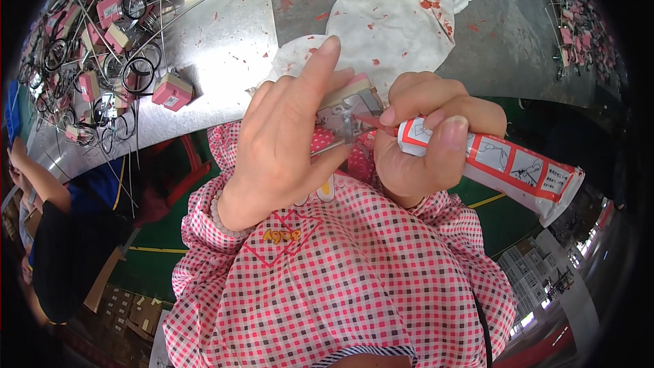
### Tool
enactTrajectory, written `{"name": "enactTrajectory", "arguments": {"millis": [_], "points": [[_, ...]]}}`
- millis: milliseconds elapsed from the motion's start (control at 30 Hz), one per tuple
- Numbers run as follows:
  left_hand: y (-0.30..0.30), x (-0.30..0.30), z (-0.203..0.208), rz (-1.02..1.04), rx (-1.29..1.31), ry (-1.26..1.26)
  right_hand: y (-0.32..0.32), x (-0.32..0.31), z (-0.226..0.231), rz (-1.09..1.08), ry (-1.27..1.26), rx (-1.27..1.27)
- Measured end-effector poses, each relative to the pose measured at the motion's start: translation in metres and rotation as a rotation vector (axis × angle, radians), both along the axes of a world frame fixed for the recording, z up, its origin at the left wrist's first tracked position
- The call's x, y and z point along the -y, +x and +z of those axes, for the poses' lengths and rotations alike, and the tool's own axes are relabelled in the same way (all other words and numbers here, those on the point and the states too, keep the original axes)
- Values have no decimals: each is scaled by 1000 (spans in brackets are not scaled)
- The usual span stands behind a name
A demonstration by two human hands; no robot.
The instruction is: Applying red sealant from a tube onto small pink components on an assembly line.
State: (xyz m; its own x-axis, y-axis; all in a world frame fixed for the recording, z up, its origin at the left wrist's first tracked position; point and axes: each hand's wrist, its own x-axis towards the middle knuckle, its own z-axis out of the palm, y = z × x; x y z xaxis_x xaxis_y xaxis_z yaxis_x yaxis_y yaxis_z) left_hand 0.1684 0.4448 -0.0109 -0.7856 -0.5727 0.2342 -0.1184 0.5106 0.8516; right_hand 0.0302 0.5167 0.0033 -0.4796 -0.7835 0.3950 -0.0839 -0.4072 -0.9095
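My left hand [276,143] grips a small boxy part [347,112] with a metal face and a cream and pink body, like those in the pile. Its fingers wrap behind the part, and the thumb lies along the lower edge by a thin metal rod. In my right hand [436,133] is a white and red squeeze tube [518,167], fingers closed round its neck end. The tube's red tip points left and meets or nearly meets the part's metal face; I cannot tell which. The crimped tube end sticks out to the lower right.
A heap of pink and cream boxy parts with coiled wires [112,34] covers the table's left side. A single part [172,92] lies at its edge. Beyond my hands is a white cloth [388,24] with red flecks. More parts [579,27] lie far right. Another person's arm [41,177] is at left.
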Motion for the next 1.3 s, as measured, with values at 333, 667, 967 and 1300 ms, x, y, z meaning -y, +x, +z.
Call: {"name": "enactTrajectory", "arguments": {"millis": [333, 667, 967, 1300], "points": [[-1, 9, 0, 12, 23, 12, 4, 12, -1, -135, -65, 2], [47, 41, 20, 289, 216, -235, 24, 27, 34, -391, -501, 195], [196, 239, 108, 1210, 215, -734, -9, 13, 22, -512, -452, 234], [48, 244, 109, 717, 148, -655, -38, 6, 5, -613, -308, 397]]}}
